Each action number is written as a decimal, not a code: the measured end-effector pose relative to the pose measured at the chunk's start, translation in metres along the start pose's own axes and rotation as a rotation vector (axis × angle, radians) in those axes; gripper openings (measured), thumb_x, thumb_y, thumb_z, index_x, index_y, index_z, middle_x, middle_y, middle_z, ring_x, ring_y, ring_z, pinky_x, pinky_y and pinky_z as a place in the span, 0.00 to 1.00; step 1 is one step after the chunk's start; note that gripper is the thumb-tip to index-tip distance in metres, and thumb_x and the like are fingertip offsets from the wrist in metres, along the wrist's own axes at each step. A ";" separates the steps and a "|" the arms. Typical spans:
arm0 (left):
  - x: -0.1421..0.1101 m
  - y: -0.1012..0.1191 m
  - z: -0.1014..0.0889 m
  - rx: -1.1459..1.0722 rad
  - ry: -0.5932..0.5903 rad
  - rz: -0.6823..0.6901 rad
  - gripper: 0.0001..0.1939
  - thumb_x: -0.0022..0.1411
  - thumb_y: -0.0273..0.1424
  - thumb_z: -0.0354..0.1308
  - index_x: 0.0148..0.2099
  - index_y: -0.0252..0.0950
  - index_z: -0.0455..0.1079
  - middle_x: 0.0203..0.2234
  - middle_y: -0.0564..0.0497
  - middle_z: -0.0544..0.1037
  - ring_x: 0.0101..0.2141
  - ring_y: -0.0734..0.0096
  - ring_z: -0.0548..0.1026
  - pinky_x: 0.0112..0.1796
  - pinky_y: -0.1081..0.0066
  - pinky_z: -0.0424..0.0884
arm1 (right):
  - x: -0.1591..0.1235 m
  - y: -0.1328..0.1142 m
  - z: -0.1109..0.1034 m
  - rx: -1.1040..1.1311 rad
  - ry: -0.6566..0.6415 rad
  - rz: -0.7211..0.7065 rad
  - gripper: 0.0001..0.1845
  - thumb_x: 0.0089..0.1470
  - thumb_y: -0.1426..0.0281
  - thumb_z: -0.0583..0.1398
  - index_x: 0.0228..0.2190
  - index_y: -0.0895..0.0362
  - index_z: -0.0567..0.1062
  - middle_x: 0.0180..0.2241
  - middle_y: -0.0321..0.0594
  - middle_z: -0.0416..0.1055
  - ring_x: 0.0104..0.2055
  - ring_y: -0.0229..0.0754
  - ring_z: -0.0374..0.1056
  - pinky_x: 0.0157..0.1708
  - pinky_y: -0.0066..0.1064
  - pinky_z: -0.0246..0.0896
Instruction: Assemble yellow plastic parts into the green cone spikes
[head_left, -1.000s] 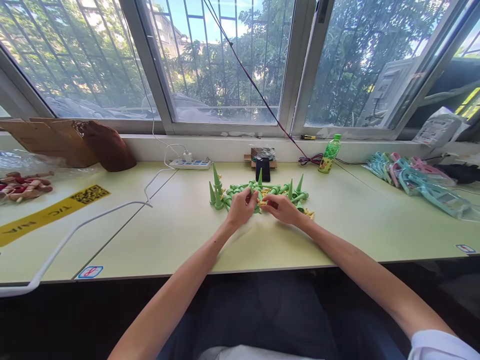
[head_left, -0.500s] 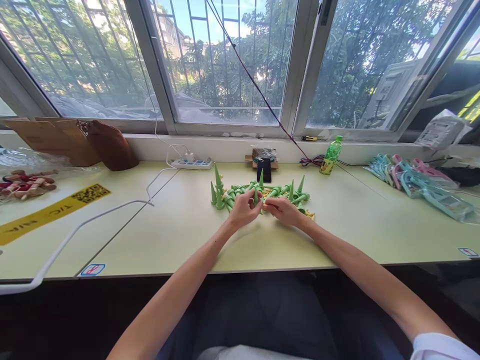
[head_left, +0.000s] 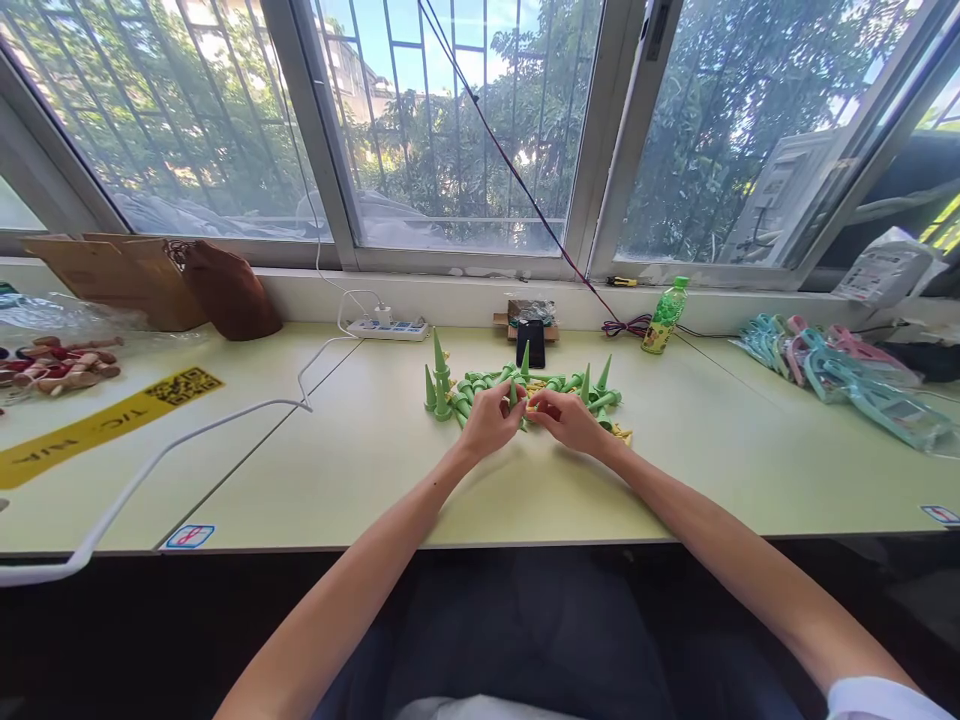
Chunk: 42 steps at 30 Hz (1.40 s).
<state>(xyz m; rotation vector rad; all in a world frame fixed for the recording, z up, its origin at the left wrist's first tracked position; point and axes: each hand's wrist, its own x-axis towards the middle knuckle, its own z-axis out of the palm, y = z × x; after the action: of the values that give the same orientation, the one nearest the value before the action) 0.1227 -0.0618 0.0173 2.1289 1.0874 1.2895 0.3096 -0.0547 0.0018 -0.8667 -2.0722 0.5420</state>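
Note:
My left hand (head_left: 489, 422) is closed around a green pointed plastic piece (head_left: 513, 394), its tip sticking up between the fingers. Close beside it, my right hand (head_left: 571, 420) has thumb and fingers pinched together near that piece; whatever they grip is too small to make out. Behind both hands lies a heap of green plastic parts (head_left: 480, 381) with small yellow bits (head_left: 622, 434) among them. Several green spikes (head_left: 440, 372) stand upright at the left end, and others rise at the middle and right.
A black phone (head_left: 530, 344) leans by a small box behind the heap. A green-capped bottle (head_left: 664, 316) stands at the back right, near plastic-wrapped pastel items (head_left: 840, 375). A power strip (head_left: 388, 329) sits at the back, its white cable (head_left: 225, 412) crossing the table's left side.
My right hand's fingers have shifted slightly and look more bent. The left hand keeps its hold on the green pointed piece. The whole view has moved a little.

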 end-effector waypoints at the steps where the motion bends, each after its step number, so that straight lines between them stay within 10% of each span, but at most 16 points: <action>1: 0.000 0.000 0.000 0.000 -0.002 -0.002 0.04 0.60 0.31 0.55 0.36 0.35 0.69 0.27 0.51 0.75 0.21 0.77 0.68 0.26 0.74 0.66 | 0.000 0.000 0.000 0.002 -0.003 -0.005 0.13 0.60 0.59 0.58 0.35 0.57 0.71 0.22 0.32 0.65 0.22 0.34 0.55 0.25 0.28 0.50; 30: 0.001 0.004 -0.003 -0.142 -0.028 -0.037 0.07 0.60 0.33 0.57 0.34 0.34 0.71 0.31 0.50 0.76 0.26 0.76 0.70 0.30 0.74 0.69 | 0.000 -0.003 -0.001 -0.049 -0.024 -0.035 0.12 0.62 0.62 0.56 0.31 0.57 0.71 0.21 0.31 0.62 0.22 0.34 0.52 0.25 0.28 0.49; 42: 0.004 0.006 -0.005 -0.388 -0.022 -0.183 0.17 0.61 0.44 0.57 0.30 0.35 0.66 0.17 0.57 0.66 0.15 0.81 0.60 0.16 0.77 0.57 | 0.001 -0.001 0.001 -0.027 0.002 -0.060 0.15 0.62 0.58 0.58 0.30 0.57 0.72 0.22 0.33 0.64 0.22 0.34 0.53 0.25 0.28 0.51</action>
<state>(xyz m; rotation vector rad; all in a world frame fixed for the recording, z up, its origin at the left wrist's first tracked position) 0.1220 -0.0626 0.0258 1.7133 0.9107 1.2683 0.3080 -0.0549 0.0024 -0.8170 -2.1013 0.4819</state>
